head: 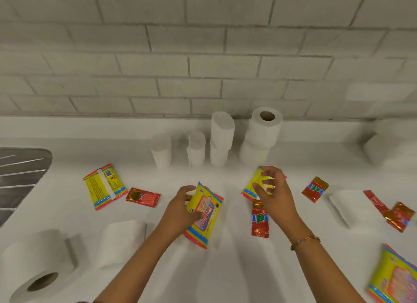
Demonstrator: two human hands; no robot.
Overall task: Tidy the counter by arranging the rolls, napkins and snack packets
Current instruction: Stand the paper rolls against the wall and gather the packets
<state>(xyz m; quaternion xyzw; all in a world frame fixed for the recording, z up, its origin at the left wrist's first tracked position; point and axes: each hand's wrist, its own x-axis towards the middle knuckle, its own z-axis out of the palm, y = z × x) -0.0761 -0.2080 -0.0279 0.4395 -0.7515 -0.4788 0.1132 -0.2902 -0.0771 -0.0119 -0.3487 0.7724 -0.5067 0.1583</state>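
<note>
A white counter (228, 273) runs along a white brick wall (203, 54), with toilet rolls (261, 135) stacked at the far edge. Near the middle, the left hand (180, 209) grips a yellow snack packet (206, 214) by its left edge, thumb on the printed face. The packet is yellow with red-and-blue zigzag bands at both ends and a pink panel bearing red lettering. Its long axis runs near to far, the far end leaning slightly right and lifted off the counter. To the right, the right hand (272, 189) hovers with bent, spread fingers over a second yellow packet (251, 186) lying flat; whether it actually holds it cannot be told. A red sachet (260, 219) lies just nearer than that.
</note>
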